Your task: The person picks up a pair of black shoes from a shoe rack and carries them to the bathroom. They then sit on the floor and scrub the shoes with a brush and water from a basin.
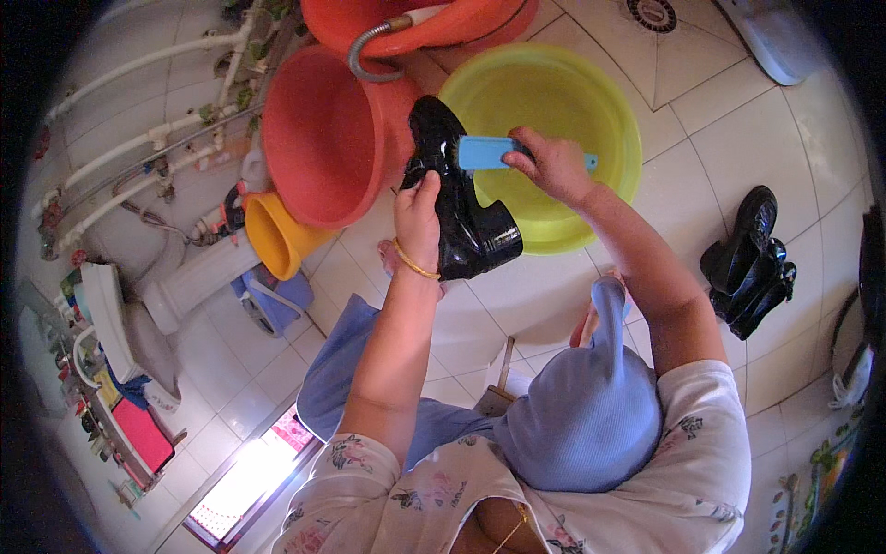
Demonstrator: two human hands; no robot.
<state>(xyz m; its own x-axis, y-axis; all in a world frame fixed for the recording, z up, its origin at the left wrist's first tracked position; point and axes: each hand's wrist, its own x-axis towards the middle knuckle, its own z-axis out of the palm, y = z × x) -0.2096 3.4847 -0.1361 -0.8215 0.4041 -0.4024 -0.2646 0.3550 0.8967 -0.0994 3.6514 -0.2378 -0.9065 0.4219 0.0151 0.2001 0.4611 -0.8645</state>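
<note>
A glossy black heeled boot (450, 208) is held up in my left hand (419, 218), its thumb lying across the boot. My right hand (554, 166) grips a light-blue brush (481, 152), whose end meets the boot's side or lies very close to it; the bristles are mostly hidden. Beneath the brush and partly behind the boot stands a yellow-green basin (623, 159) with what looks like water in it. On the tiles to the right lie more black shoes or boots (747, 263), close together.
Left of the green basin stands a red tub (318, 138), with another orange-red tub (484, 21) and a metal hose (356, 52) beyond. A yellow container (277, 235), a blue bucket (277, 298), and a pedestal sink (152, 346) are at left. A floor drain (652, 14) lies ahead.
</note>
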